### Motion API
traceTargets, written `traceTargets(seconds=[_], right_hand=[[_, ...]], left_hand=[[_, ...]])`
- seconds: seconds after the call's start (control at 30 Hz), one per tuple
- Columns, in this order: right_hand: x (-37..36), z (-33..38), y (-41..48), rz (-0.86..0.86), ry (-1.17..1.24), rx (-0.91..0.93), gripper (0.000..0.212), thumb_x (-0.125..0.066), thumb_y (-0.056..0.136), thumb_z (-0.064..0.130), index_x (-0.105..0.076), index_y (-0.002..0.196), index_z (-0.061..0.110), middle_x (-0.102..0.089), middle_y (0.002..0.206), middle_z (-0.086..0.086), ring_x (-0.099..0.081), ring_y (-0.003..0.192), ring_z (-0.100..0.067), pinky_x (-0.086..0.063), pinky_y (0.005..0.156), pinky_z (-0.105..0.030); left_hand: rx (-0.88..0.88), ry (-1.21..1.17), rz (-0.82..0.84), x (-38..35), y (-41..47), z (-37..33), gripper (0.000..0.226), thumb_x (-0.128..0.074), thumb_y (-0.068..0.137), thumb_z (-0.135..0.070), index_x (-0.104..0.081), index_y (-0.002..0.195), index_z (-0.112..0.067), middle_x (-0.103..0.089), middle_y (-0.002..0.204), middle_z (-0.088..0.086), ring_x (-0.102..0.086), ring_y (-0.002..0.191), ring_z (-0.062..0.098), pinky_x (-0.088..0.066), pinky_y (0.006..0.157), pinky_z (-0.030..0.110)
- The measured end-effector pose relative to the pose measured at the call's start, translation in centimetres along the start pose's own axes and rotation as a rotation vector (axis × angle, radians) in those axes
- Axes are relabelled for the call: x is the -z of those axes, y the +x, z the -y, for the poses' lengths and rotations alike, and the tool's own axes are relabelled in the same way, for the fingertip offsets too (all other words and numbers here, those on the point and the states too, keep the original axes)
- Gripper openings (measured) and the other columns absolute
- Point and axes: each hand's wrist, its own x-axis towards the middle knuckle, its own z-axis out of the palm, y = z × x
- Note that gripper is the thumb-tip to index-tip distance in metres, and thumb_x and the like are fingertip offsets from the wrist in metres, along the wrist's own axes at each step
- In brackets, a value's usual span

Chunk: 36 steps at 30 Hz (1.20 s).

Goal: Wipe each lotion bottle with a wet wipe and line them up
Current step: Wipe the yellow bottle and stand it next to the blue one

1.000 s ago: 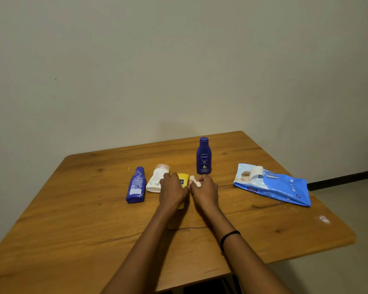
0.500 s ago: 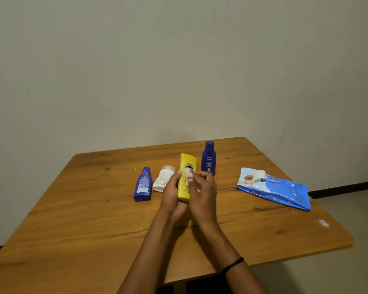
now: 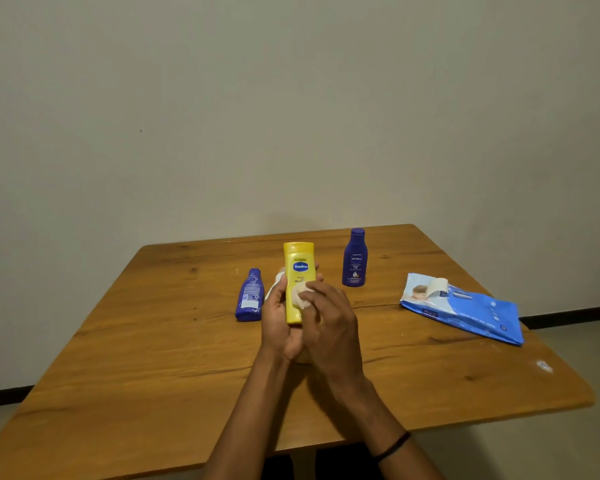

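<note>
My left hand (image 3: 278, 320) holds a yellow lotion bottle (image 3: 298, 271) upright above the table's middle, cap end up. My right hand (image 3: 329, 323) presses a crumpled white wet wipe (image 3: 300, 295) against the bottle's front. A dark blue lotion bottle (image 3: 354, 258) stands upright behind and to the right. Another dark blue bottle (image 3: 249, 296) lies on its side to the left. A white bottle (image 3: 275, 284) lies behind my left hand, mostly hidden.
A blue pack of wet wipes (image 3: 465, 308) lies at the right with its flap peeled open. The wooden table (image 3: 153, 358) ends against a plain wall at the back. A small white scrap (image 3: 543, 366) sits near the right edge.
The yellow bottle was lying on the table under both hands; it has been lifted and stood up in my left hand, and my right hand has brought the wipe onto its front.
</note>
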Motion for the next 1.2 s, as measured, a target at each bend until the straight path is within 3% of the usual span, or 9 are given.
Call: traceTargets(seconds=[0.13,0.2,0.27,0.43,0.63,0.83,1.0,1.13,1.2], right_hand=[[-0.1,0.7,-0.6,0.052,-0.070,0.058,0.034,-0.077,0.080,0.012,-0.069,0.112,0.013,-0.067,0.114,0.000,-0.054,0.114,-0.009,-0.047,0.092,-0.017],[0.0,0.7,0.7,0.068,-0.055,0.033,0.036,-0.080,0.076,0.007,-0.070,0.110,0.014,-0.069,0.110,-0.002,-0.059,0.108,-0.011,-0.054,0.087,-0.023],[0.0,0.8,2.7,0.066,-0.009,0.032,0.031,-0.077,0.078,0.005,-0.069,0.108,0.013,-0.069,0.108,-0.004,-0.063,0.102,-0.014,-0.053,0.082,-0.020],[0.2,1.5,7.3,0.025,-0.020,0.073,0.032,-0.070,0.081,-0.005,-0.068,0.107,0.011,-0.066,0.109,-0.004,-0.062,0.099,-0.016,-0.046,0.078,-0.014],[0.7,1.6,3.5,0.116,-0.042,0.127,0.033,-0.077,0.078,0.006,-0.069,0.110,0.013,-0.069,0.111,-0.003,-0.062,0.106,-0.014,-0.040,0.090,-0.012],[1.6,1.0,-0.4,0.201,0.004,0.135,0.034,-0.079,0.076,0.008,-0.070,0.109,0.011,-0.068,0.111,-0.002,-0.061,0.106,-0.013,-0.052,0.091,-0.023],[1.4,1.0,3.1,0.173,-0.049,0.146,0.036,-0.079,0.075,0.004,-0.070,0.109,0.009,-0.069,0.111,-0.007,-0.063,0.106,-0.018,-0.053,0.089,-0.025],[1.5,1.1,8.0,0.089,-0.052,0.127,0.028,-0.070,0.081,-0.003,-0.071,0.107,0.009,-0.070,0.111,-0.006,-0.063,0.104,-0.019,-0.046,0.083,-0.017],[1.5,1.1,8.7,0.091,-0.042,0.144,0.029,-0.069,0.081,-0.005,-0.070,0.107,0.010,-0.069,0.111,-0.005,-0.062,0.105,-0.018,-0.045,0.083,-0.015]], left_hand=[[-0.014,0.009,-0.035,0.0,-0.1,-0.3,0.061,-0.048,0.098,-0.046,-0.049,0.144,-0.006,-0.063,0.116,0.014,-0.062,0.104,0.021,-0.052,0.094,0.034],[-0.054,0.021,-0.064,0.0,-0.2,-0.1,0.062,-0.051,0.096,-0.041,-0.046,0.146,-0.004,-0.062,0.122,0.016,-0.061,0.109,0.023,-0.045,0.103,0.037],[-0.092,0.050,-0.099,0.0,-0.3,0.3,0.063,-0.054,0.094,-0.036,-0.044,0.147,-0.005,-0.063,0.125,0.018,-0.060,0.115,0.026,-0.039,0.110,0.041],[-0.137,0.141,-0.140,-0.7,-0.5,1.2,0.058,-0.055,0.093,-0.032,-0.050,0.144,-0.006,-0.067,0.118,0.016,-0.062,0.113,0.027,-0.040,0.107,0.043],[-0.129,0.079,-0.116,-1.2,-0.6,-0.2,0.055,-0.051,0.094,-0.037,-0.053,0.137,-0.004,-0.070,0.114,0.016,-0.067,0.105,0.025,-0.053,0.095,0.038],[-0.149,0.120,-0.122,-0.8,-0.4,-1.3,0.061,-0.037,0.104,-0.045,-0.044,0.148,-0.004,-0.063,0.116,0.013,-0.062,0.097,0.021,-0.054,0.085,0.032],[-0.146,0.073,-0.124,-1.2,-0.7,-0.1,0.062,-0.050,0.096,-0.037,-0.044,0.147,-0.003,-0.065,0.118,0.016,-0.062,0.108,0.025,-0.043,0.104,0.040],[-0.173,0.165,-0.151,-1.3,-0.8,1.1,0.046,-0.050,0.096,-0.033,-0.058,0.134,-0.007,-0.072,0.107,0.011,-0.070,0.098,0.021,-0.057,0.087,0.036],[-0.185,0.168,-0.151,-1.7,-0.8,1.1,0.046,-0.050,0.096,-0.032,-0.057,0.134,-0.007,-0.072,0.105,0.010,-0.069,0.097,0.020,-0.056,0.086,0.035]])
